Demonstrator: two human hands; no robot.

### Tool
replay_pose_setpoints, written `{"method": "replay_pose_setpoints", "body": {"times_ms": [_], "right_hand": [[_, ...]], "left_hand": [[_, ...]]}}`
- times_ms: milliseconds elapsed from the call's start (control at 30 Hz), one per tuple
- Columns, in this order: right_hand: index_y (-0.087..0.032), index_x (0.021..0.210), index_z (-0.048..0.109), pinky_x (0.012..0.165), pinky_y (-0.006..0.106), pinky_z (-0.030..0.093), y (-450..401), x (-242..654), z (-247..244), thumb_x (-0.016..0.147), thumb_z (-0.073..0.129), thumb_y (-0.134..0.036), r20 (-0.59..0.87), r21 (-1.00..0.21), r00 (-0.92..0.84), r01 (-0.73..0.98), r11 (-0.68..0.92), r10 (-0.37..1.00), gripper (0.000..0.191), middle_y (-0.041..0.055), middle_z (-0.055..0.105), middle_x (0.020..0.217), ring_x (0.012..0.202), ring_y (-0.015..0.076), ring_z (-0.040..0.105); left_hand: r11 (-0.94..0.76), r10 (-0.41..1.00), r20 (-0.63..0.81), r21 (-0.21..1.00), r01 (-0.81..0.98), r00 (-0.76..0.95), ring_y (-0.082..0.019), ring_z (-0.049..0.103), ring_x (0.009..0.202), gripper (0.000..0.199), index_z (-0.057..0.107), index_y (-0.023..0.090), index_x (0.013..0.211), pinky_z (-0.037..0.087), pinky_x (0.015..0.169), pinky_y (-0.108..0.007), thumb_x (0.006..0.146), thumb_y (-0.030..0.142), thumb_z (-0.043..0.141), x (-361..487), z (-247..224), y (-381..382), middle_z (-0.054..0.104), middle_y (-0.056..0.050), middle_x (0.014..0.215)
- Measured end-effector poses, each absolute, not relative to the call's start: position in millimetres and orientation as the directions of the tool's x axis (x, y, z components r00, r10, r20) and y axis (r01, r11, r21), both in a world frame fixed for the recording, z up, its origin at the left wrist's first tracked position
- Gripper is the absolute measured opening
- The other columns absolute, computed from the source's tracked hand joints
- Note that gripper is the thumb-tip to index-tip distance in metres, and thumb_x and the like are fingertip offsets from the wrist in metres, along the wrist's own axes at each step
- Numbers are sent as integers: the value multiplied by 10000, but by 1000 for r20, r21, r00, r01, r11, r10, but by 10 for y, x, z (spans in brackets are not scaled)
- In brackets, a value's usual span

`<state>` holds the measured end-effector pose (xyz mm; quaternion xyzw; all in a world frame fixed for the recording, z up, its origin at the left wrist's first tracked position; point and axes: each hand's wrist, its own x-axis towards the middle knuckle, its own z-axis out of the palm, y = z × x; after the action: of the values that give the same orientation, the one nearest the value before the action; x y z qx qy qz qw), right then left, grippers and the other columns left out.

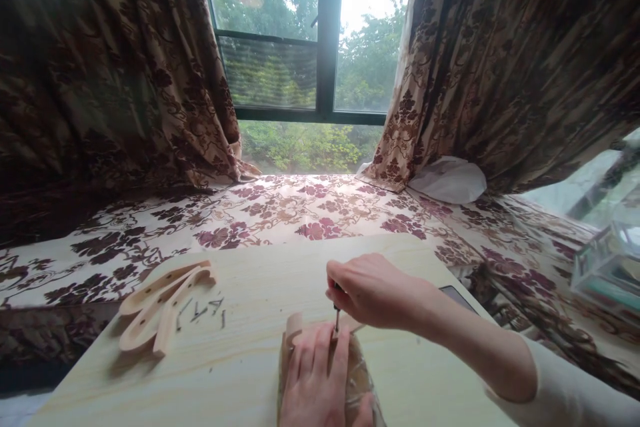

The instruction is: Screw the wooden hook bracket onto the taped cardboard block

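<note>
My right hand [357, 287] is closed around a screwdriver [337, 315], whose thin shaft points straight down between the fingers of my left hand. My left hand [320, 367] lies flat with fingers stretched out, pressing on a pale curved wooden piece [294, 325]. This piece rests on a brown block [363, 373] that looks wrapped in clear film. Much of the piece is under my fingers, and the screwdriver's tip is hard to make out there. To the left lie several similar wooden pieces [167, 310] with dark holes, beside several loose screws [200, 312].
Everything stands on a light wooden board [240, 373]. A flat dark object [457, 298] lies at its right edge. Behind are a floral cloth [310, 207], curtains and a window. A clear plastic box [607, 267] sits far right, and a white bag [450, 180] lies by the curtain.
</note>
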<state>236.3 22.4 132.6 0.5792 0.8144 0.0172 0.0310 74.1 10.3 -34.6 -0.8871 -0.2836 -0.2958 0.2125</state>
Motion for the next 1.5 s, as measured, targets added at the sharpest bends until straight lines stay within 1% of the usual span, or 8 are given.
{"method": "replay_pose_setpoints", "body": {"times_ms": [133,267,533,667,767,1033,1300,1500], "right_hand": [[-181,907,600,520,285,239,223,2369,1418,882,509,-265,-25,8,-399,917,400,916,127,68,713,844,720,175,636],[-176,878,584,538,282,257,208,2315,1402,871,491,-192,-13,-20,-454,891,454,891,94,63,700,859,757,162,632],[-157,891,545,484,296,194,208,2316,1295,914,429,-282,-2,55,-292,955,291,957,172,67,698,765,599,168,611],[-177,872,593,525,279,243,201,2336,1367,880,498,-254,-8,-8,-405,914,405,914,123,60,712,854,718,162,627],[-179,849,584,530,281,243,184,2317,1364,885,473,-211,-5,-15,-438,899,438,899,121,56,704,852,731,156,622],[-164,873,544,505,296,183,202,2330,1280,932,403,-275,-1,47,-289,956,288,957,189,68,689,762,600,147,574],[-172,834,549,519,285,206,93,2265,1333,924,431,-212,53,8,-376,926,376,925,153,45,668,793,647,130,556],[-161,837,529,501,298,189,96,2206,1163,932,387,-192,144,-10,-215,976,218,966,173,42,652,721,587,143,554]], "left_hand": [[-733,350,655,-254,631,670,-276,524,1114,724,459,144,1322,371,937,-396,683,450,606,730,-408,133,570,-113,1249],[-732,341,675,-246,635,654,-273,529,1101,703,472,145,1303,368,935,-394,681,450,596,728,-431,148,582,-112,1223],[-738,361,659,-231,634,660,-274,528,1106,714,468,139,1311,354,950,-396,691,464,602,742,-379,130,578,-113,1227],[-742,380,661,-200,640,647,-282,508,1134,720,462,137,1312,350,966,-400,683,448,619,748,-342,91,560,-114,1254],[-761,405,657,-144,632,637,-272,493,1156,680,470,147,1303,346,982,-393,705,436,614,750,-298,69,550,-107,1263],[-772,416,645,-122,624,641,-272,466,1188,672,455,115,1316,339,995,-406,725,404,597,763,-193,9,534,-123,1273],[-771,417,627,-139,622,657,-292,464,1179,622,490,99,1269,357,976,-434,735,404,588,771,-157,-8,535,-144,1266],[-774,425,624,-125,621,656,-294,449,1188,607,492,98,1263,372,963,-430,743,394,589,767,-175,-4,513,-148,1279]]}}
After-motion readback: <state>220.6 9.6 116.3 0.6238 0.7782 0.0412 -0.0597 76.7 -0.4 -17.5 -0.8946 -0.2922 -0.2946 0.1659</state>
